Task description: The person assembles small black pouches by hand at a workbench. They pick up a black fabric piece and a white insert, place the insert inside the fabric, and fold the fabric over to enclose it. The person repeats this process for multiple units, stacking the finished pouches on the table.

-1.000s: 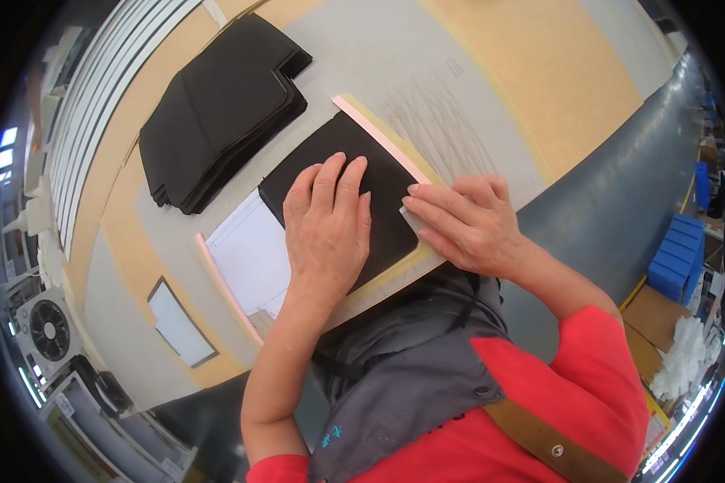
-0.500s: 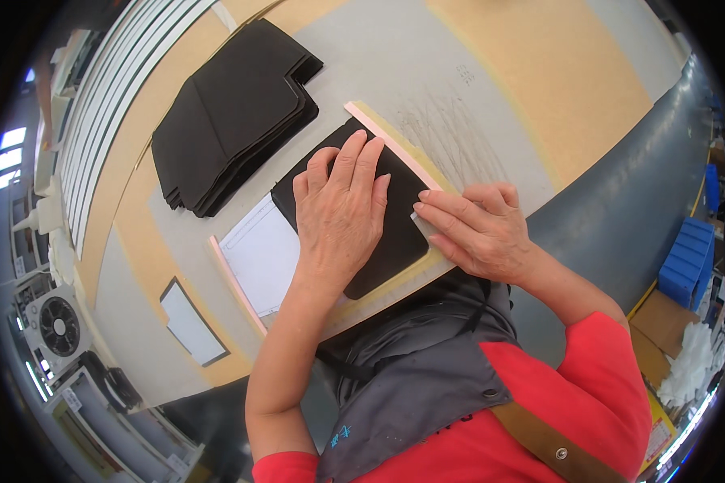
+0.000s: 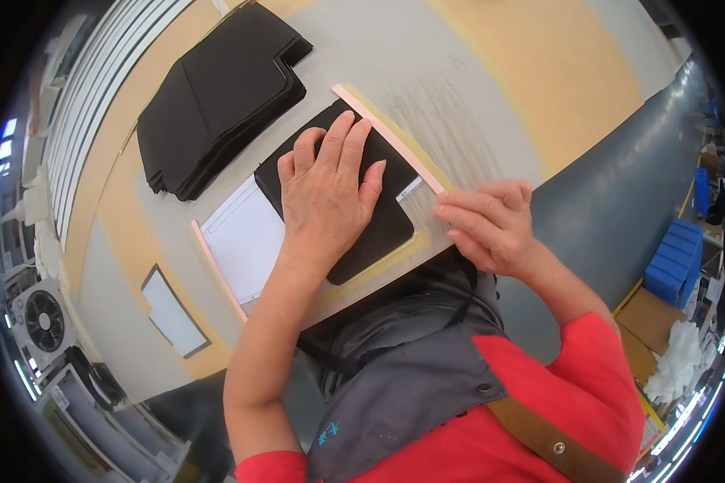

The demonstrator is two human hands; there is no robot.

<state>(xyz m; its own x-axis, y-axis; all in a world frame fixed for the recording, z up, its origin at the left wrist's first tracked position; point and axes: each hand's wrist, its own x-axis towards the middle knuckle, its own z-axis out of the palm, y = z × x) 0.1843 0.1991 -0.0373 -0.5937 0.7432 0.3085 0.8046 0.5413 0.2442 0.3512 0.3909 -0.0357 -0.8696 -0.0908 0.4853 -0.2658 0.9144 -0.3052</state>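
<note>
My left hand [image 3: 324, 189] lies flat on a black sheet piece [image 3: 376, 233], thumb apart and the other fingers stretched toward its far edge. Under the sheet is a white paper template [image 3: 246, 237] with printed lines, showing on the left. A pale pink strip [image 3: 391, 138] runs along the sheet's right side, and a second pink strip [image 3: 219, 272] borders the template's left. In a notch of the sheet's right edge shows a small white strip [image 3: 409, 189]. My right hand [image 3: 491, 225] is closed in a pinch beside the right pink strip's near end; what it holds, if anything, is hidden.
A stack of black cut sheets [image 3: 217, 97] sits at the far left of the table. Nearer lies a white plate with a dark edge [image 3: 175, 311]. Blue bins [image 3: 673, 262] and a cardboard box [image 3: 651, 318] stand beyond the table at right, a fan [image 3: 45, 320] at left.
My right hand has drawn back from the sheet's right edge, uncovering the notch and white strip. My left hand keeps its place on the sheet. The whole view has shifted slightly.
</note>
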